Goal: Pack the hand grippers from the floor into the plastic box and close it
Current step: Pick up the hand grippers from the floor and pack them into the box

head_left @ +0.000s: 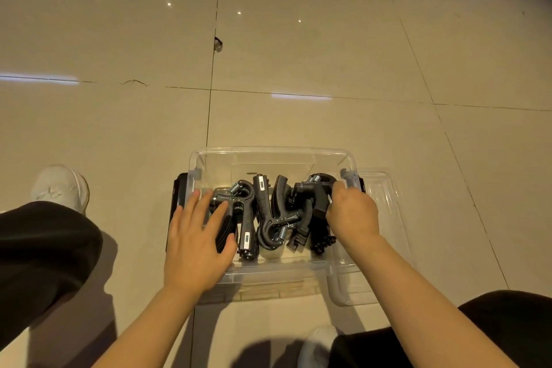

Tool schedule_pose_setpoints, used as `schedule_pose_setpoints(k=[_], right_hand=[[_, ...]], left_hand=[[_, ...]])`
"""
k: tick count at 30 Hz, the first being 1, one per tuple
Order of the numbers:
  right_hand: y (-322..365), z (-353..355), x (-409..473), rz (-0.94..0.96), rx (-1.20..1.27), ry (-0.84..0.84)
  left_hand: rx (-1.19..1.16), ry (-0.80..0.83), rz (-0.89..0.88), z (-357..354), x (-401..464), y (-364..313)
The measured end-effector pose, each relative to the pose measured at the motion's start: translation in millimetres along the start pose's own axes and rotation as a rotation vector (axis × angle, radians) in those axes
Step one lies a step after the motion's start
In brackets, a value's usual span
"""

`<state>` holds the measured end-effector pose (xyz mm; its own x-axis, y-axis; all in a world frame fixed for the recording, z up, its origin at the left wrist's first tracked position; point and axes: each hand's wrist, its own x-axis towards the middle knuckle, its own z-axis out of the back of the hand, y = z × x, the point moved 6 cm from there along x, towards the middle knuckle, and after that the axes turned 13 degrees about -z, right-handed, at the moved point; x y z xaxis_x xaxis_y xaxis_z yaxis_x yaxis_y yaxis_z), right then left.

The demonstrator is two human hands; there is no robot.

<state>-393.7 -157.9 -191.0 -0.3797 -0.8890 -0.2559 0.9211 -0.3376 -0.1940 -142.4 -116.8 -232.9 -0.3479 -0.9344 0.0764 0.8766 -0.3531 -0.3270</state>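
Observation:
A clear plastic box (270,154) stands open on the tiled floor in front of me. Several black hand grippers (276,215) with metal springs lie jumbled inside it. My left hand (198,236) rests flat, fingers spread, on the grippers at the box's left side. My right hand (352,212) is curled around a black hand gripper (316,188) at the box's right end, inside the box. The clear lid (385,218) lies on the floor under and to the right of the box.
Black latch handles sit on the box's left side (174,212) and right side (357,182). My legs in dark trousers and white shoes (61,187) flank the box. A small chip (218,45) marks the floor joint farther ahead.

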Motion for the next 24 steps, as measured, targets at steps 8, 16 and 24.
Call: schedule_pose_setpoints(k=[8,16,24], right_hand=[[16,-42,-4,0.117,-0.225,0.150],[42,-46,26,0.307,-0.048,0.013],[55,-49,44,0.350,-0.149,-0.016]], left_hand=[[0.010,0.004,0.008,1,0,0],[-0.036,-0.010,0.036,-1,-1,1],[-0.095,-0.059,0.049,0,-1,2]])
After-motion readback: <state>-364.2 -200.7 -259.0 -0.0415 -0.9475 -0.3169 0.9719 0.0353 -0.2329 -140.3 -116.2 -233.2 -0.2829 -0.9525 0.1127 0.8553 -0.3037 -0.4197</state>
